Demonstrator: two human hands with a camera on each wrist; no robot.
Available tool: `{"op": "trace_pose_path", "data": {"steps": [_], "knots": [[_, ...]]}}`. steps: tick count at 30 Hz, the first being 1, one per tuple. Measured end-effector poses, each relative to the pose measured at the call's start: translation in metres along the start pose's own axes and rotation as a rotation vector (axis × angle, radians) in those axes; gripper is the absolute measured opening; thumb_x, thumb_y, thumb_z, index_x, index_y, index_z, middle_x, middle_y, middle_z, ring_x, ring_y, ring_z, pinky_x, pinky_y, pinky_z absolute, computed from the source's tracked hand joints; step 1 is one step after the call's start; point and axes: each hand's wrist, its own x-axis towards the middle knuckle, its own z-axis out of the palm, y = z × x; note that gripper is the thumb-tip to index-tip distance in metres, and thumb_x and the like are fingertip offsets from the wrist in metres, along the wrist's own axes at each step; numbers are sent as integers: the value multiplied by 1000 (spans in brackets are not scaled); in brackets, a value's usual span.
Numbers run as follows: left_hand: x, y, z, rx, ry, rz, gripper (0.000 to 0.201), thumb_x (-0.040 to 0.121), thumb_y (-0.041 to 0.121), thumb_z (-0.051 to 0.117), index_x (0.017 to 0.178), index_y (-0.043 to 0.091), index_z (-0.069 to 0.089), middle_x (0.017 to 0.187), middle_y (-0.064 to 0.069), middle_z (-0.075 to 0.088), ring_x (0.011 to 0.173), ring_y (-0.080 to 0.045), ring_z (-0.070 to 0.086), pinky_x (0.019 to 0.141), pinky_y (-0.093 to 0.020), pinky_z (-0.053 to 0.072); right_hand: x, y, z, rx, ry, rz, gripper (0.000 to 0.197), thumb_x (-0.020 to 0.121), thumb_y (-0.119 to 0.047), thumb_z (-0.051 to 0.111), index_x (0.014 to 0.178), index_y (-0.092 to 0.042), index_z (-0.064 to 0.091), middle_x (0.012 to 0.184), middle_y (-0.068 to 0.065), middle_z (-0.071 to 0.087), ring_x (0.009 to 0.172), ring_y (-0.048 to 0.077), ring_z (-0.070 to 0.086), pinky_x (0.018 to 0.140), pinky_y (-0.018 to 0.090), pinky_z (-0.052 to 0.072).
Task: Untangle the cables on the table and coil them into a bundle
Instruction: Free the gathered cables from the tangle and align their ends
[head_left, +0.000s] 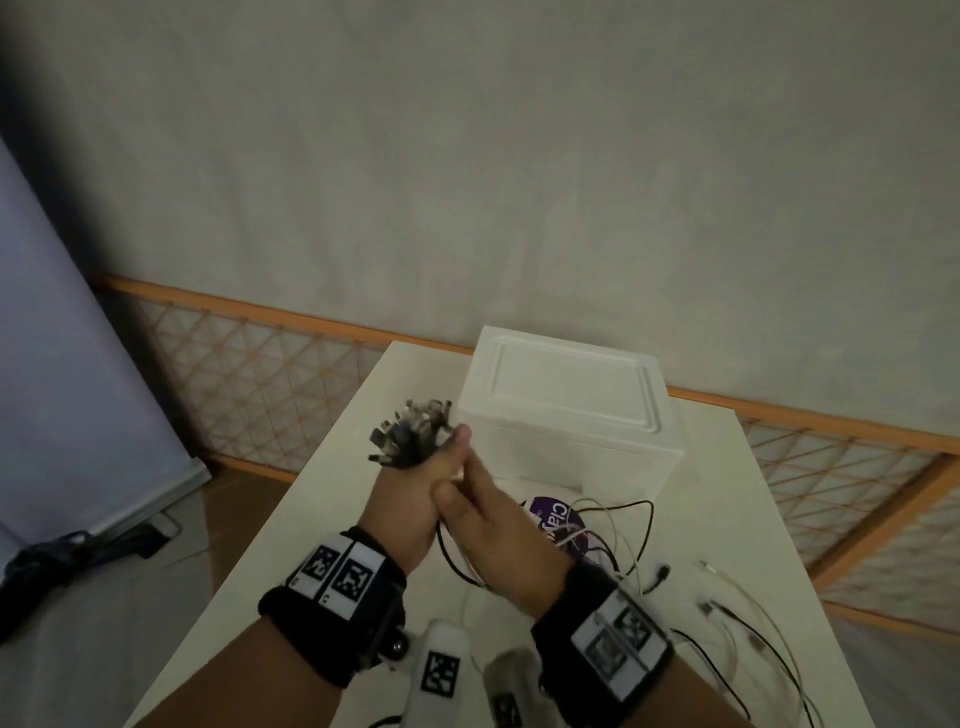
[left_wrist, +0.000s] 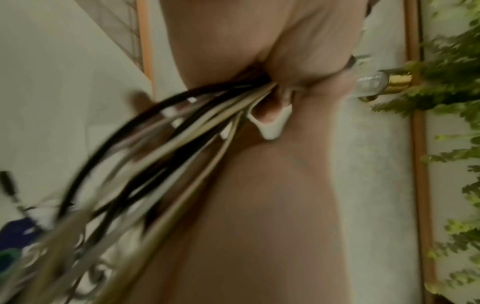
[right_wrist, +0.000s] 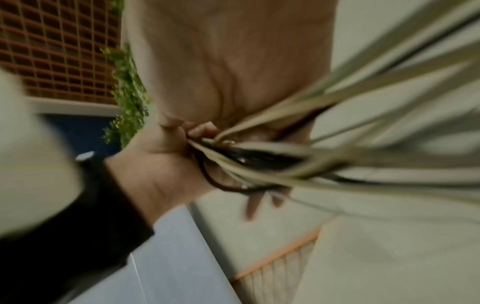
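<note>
Both hands meet above the white table (head_left: 332, 509). My left hand (head_left: 415, 488) grips a bundle of black and white cables (head_left: 410, 431), whose plug ends fan out above the fist. My right hand (head_left: 488, 530) holds the same cables just below it, thumb against the left palm. From the hands the cables (head_left: 623, 540) hang down and trail loose over the table to the right. In the left wrist view the strands (left_wrist: 182, 127) leave the left hand (left_wrist: 233, 41), blurred. In the right wrist view the right hand (right_wrist: 228, 61) holds the cables (right_wrist: 259, 156) beside the left fist.
A white foam box (head_left: 566, 410) stands at the back of the table, just beyond the hands. A purple round lid (head_left: 556, 519) lies under the loose cables. Loose plug ends (head_left: 711, 603) lie at the right. An orange lattice fence (head_left: 260, 374) runs behind the table.
</note>
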Motion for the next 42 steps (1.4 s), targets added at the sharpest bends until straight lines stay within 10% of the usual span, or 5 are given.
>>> {"op": "trace_pose_path", "data": {"steps": [7, 17, 24, 35, 42], "knots": [[3, 10, -5, -166, -15, -9, 14, 79, 35, 60, 81, 22, 57, 78, -1, 67, 84, -13, 63, 77, -33, 41, -26, 32, -5, -589, 75, 59, 12, 90, -30, 52, 98, -22, 47, 79, -5, 57, 77, 21, 62, 66, 34, 48], [19, 19, -29, -384, 87, -71, 26, 84, 50, 53, 71, 27, 55, 74, 10, 63, 78, -11, 57, 79, -33, 39, -73, 91, -98, -876, -28, 633, 101, 56, -66, 75, 141, -32, 30, 128, -6, 55, 122, 20, 51, 100, 40, 41], [-2, 1, 19, -267, -70, -115, 32, 94, 34, 50, 74, 15, 67, 75, 2, 66, 74, -12, 62, 75, -30, 50, -20, -22, -37, -413, 383, -146, 26, 78, -14, 67, 102, -21, 66, 94, -7, 66, 85, 7, 60, 80, 29, 51], [-8, 16, 12, -152, -33, -38, 44, 63, 43, 68, 99, 17, 70, 83, 2, 68, 85, -14, 62, 82, -33, 49, -2, -31, 5, -411, 430, -175, 26, 74, -11, 68, 95, -18, 54, 79, -15, 52, 72, 5, 47, 61, 8, 35], [-12, 27, -6, 22, -160, 44, 33, 76, 54, 59, 86, 28, 78, 102, -2, 70, 102, -18, 58, 99, -39, 43, 2, -37, 20, -816, 487, -31, 18, 80, -24, 56, 98, -22, 54, 84, -3, 66, 78, 21, 61, 74, 36, 44]]}}
